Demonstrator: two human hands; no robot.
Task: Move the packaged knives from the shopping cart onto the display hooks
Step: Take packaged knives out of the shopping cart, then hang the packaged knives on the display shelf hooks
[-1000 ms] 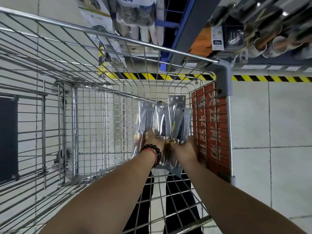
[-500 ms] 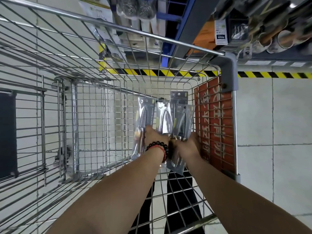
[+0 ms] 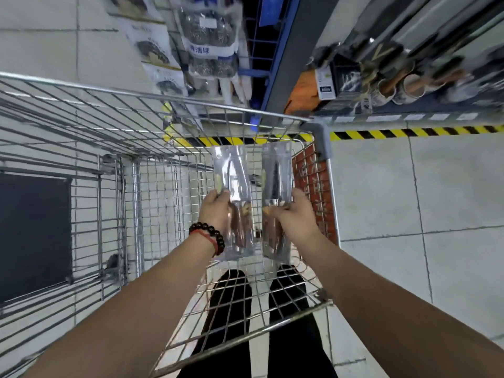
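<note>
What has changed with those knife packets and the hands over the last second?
The bunch was split: the left hand now holds one group of knife packets and the right hand another, with a gap between them, and both are raised higher in the shopping cart. Both hands kept their grip throughout, and the cart looks unmoved.

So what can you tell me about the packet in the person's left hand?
The left-hand packet is a clear, glossy plastic sleeve, long and narrow, with a knife inside: a pale blade pointing away from the person and a dark brownish handle nearer them. It is held roughly upright above the wire shopping cart, apart from the second packet beside it. The left hand, wearing a dark beaded bracelet, has its grip on the packet's left edge near the middle. Motion blur hides any print.
</note>
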